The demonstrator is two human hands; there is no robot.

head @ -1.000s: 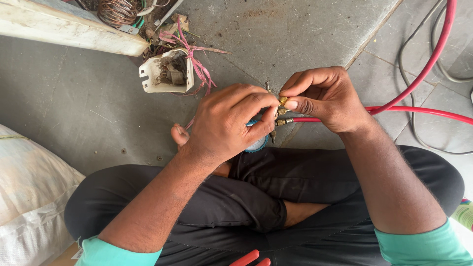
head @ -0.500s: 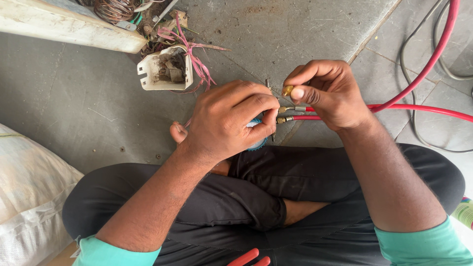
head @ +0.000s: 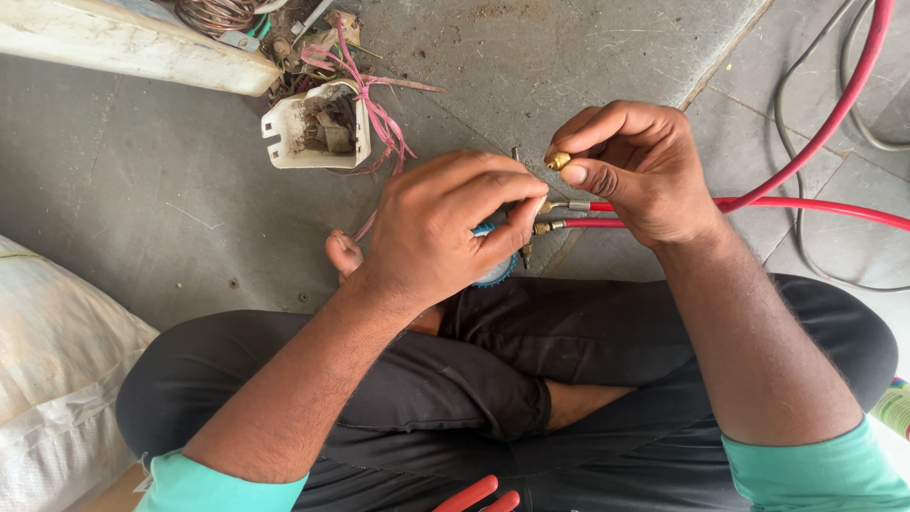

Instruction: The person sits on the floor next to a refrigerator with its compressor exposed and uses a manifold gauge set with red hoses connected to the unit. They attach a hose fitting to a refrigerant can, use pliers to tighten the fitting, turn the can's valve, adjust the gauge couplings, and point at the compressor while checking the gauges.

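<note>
Brass fitting [head: 558,160] sits pinched in my right hand [head: 635,171], just above the red hoses' [head: 654,207] ends at frame centre, where my left hand [head: 445,228] grips the blue gauge [head: 495,273].

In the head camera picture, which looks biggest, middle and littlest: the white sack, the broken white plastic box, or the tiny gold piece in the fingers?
1. White sack, though it is cut off by the edge and nearer the camera.
2. White plastic box.
3. Gold piece, pinched in the right hand.
</note>
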